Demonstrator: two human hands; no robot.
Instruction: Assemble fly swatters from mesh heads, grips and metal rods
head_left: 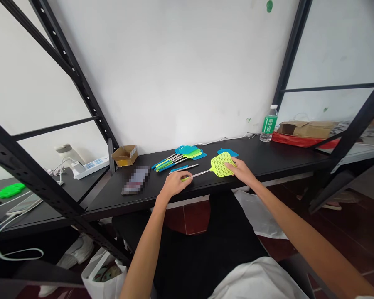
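Person seated at a black shelf table (268, 162), both arms reaching forward, one lime fly swatter (220, 165) between the hands. Swatter lies about flat, long axis running left-right along the table's front edge with a slight tilt: head up and toward the person's right, handle end down and toward the left. Metal shaft (199, 174) spans the gap between the hands.

Left hand (174, 185): closed over the handle's lower end, green tip poking out just past the fingers. Reads as a firm hold. Right hand (240, 171): half open, fingers laid over the right edge of the mesh head. Contact is clear, but can't tell from this view whether it's pinching or just resting. So right hand is nearer the head, left hand nearer the handle end.

Just beyond the left hand: a bunch of swatters (177, 158), blue and lime heads overlapping, handles pointing left, plus a loose blue strip (178, 168). A blue swatter head (227, 152) sits just behind the right hand, apart from the bunch. Further left: small cardboard box (124, 155) and a pixelated flat object (135, 180). Far right: water bottle (269, 123).
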